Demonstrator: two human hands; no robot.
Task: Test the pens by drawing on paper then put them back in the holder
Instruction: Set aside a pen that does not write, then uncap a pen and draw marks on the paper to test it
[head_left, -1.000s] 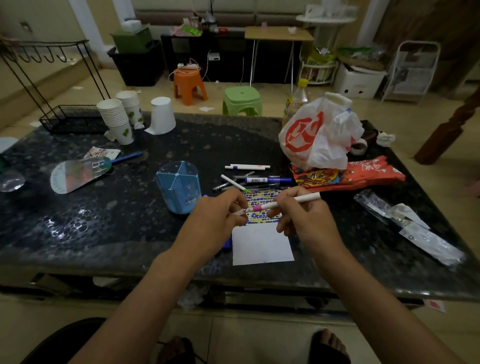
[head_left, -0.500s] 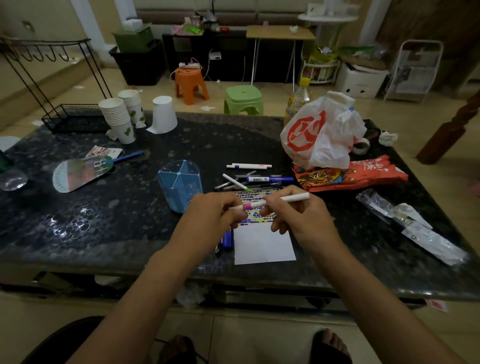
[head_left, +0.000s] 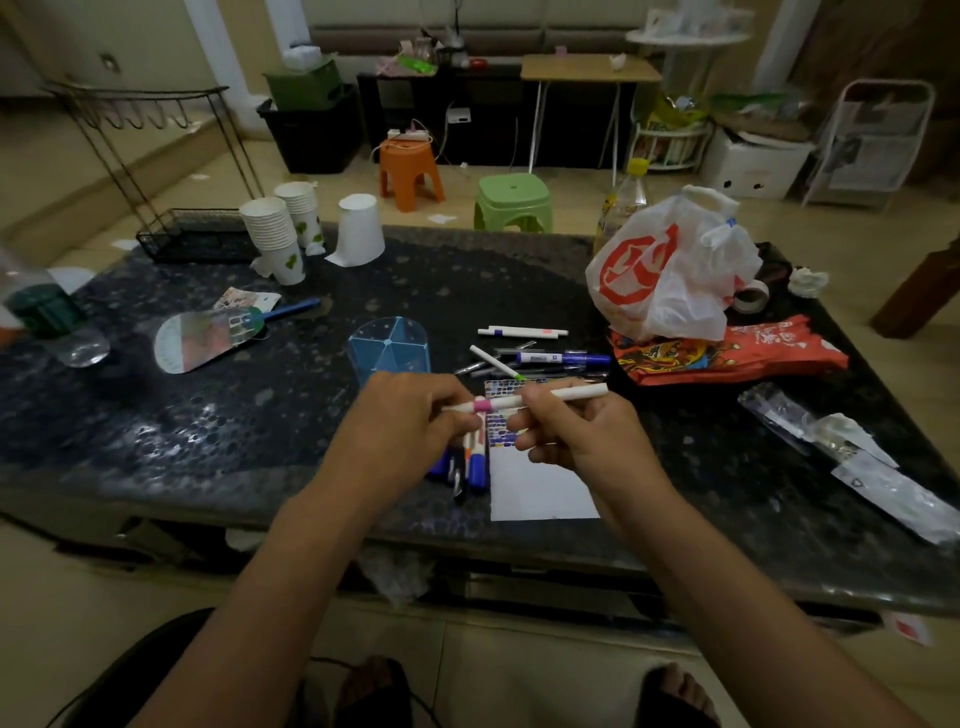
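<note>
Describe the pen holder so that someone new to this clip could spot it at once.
On the dark speckled table, look just beyond the left hand, left of the loose pens. The pen holder is a translucent light-blue cup split by spoke-like dividers into wedges. Unlike the white paper cups farther back, it is blue and see-through.

- White pen (head_left: 550, 397) with a pink band
- Translucent blue holder (head_left: 388, 353)
- White paper (head_left: 540, 488), multicoloured scribble patch on top, possibly dots
- Dark speckled table (head_left: 208, 415)
</note>
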